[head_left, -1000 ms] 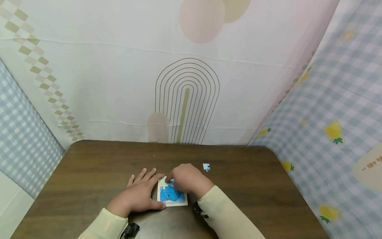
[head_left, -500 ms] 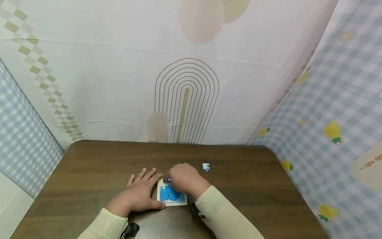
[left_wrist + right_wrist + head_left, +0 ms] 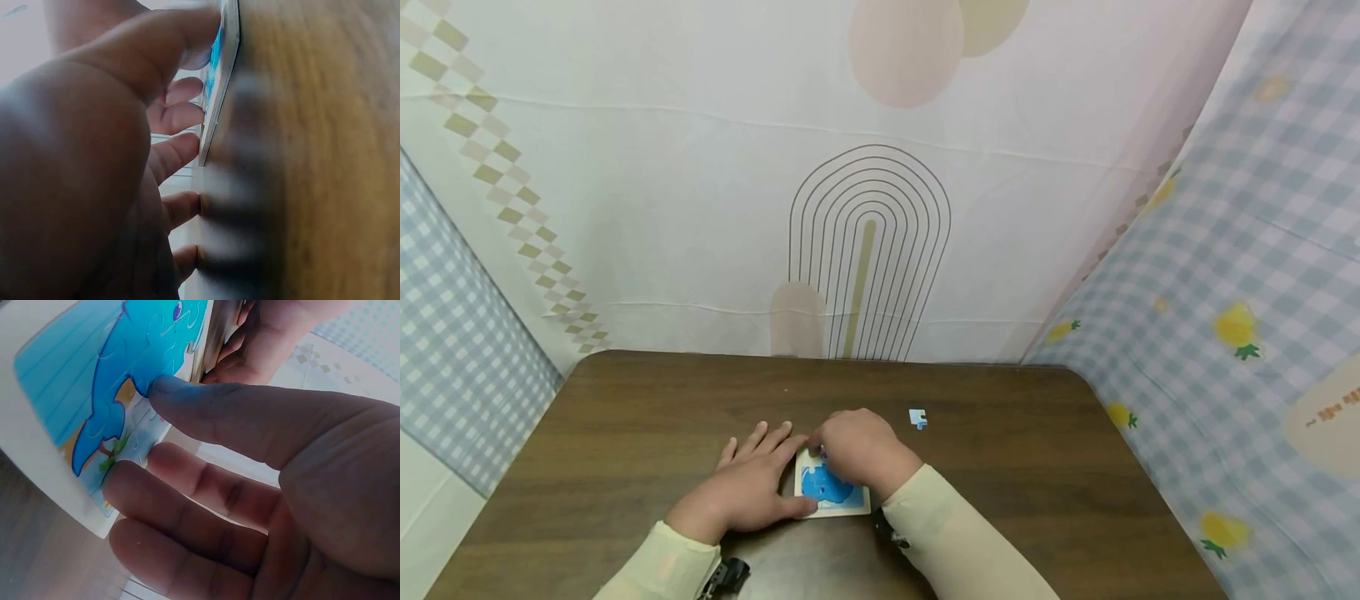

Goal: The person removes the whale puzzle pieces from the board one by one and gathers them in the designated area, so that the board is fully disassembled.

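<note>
One flat jigsaw puzzle in a pale, square-cornered frame [image 3: 846,512], lying on a dark brown wood-grain counter [image 3: 1037,467], near side, left of centre; printed on it, a bright blue whale-like animal [image 3: 107,400] with visible piece seams. One small loose jigsaw piece, pale blue and white [image 3: 916,416], flat on the counter beyond and to the right of the frame, well apart from both hands. One left hand [image 3: 748,492], fingers spread wide, thumb over the near left corner of the puzzle, index finger at the far left corner, other fingers reaching onto the counter; it appears to brace the frame. One right hand [image 3: 865,454], arched over the far part of the puzzle; thumb on the printed face, index finger bent down by the far left corner, remaining fingers loosely extended along the edge. Whether a piece lies beneath that index finger cannot be told. Step in hand, as judged: seating or pressing a piece near the far left corner. Next move, as judged: checking that the piece lies flush, then lifting the right hand across to the loose piece, the left hand keeping the frame steady.
</note>
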`<state>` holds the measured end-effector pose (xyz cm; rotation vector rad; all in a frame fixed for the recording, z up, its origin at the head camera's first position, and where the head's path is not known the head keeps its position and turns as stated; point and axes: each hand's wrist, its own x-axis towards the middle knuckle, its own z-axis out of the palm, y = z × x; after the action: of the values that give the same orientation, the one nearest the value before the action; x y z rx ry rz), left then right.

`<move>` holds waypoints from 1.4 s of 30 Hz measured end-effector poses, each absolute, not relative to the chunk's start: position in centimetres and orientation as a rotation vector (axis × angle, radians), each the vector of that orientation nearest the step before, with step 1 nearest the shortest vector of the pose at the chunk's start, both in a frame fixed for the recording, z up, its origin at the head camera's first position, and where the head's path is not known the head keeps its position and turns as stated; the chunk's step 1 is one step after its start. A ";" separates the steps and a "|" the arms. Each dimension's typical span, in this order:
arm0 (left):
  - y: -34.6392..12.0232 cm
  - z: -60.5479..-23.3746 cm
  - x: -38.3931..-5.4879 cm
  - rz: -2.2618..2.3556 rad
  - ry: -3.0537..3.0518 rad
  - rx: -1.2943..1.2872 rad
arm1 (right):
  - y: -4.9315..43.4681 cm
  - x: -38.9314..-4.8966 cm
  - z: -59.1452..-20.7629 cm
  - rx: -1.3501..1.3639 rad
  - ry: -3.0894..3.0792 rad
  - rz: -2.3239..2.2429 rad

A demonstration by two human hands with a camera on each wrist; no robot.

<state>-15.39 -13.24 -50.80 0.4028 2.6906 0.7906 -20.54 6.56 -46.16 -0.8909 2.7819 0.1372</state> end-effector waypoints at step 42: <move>-13.2 -50.8 -15.4 0.775 2.680 0.378 | 6.7 -18.1 -47.1 -0.961 2.803 0.390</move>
<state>-15.38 -13.20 -50.83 0.3783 2.6797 0.7748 -18.13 6.67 -47.11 -0.9610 2.8030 0.3901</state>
